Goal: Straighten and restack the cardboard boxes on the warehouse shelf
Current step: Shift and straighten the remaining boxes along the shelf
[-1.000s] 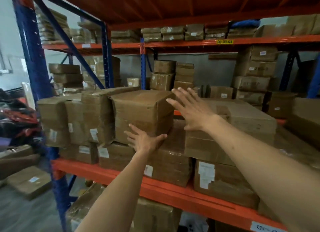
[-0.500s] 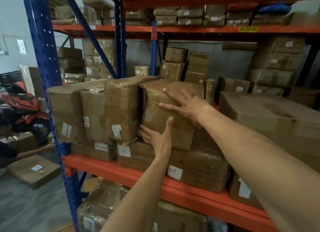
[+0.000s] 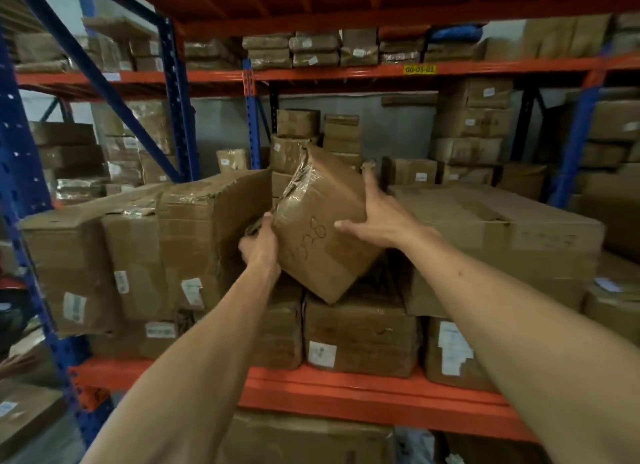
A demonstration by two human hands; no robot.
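Observation:
A taped cardboard box (image 3: 311, 242) with handwriting on its face is tilted, one lower corner resting on the box below (image 3: 360, 335). My left hand (image 3: 259, 245) grips its left edge and my right hand (image 3: 377, 221) grips its right side and top. To its left stands a row of upright boxes (image 3: 194, 249) with white labels, the nearest one dented. A wide flat box (image 3: 502, 228) lies to its right. All of them rest on the orange shelf beam (image 3: 346, 391).
Blue uprights (image 3: 20, 200) frame the shelf on the left. Further stacks of boxes (image 3: 471, 124) fill the rear rack and the upper shelf (image 3: 311, 51). More boxes sit below the beam, and a flat carton (image 3: 20, 418) lies on the floor at left.
Both hands went from resting on the box to gripping its sides. The box has been pulled out of the row and tipped onto a corner. The view has moved closer.

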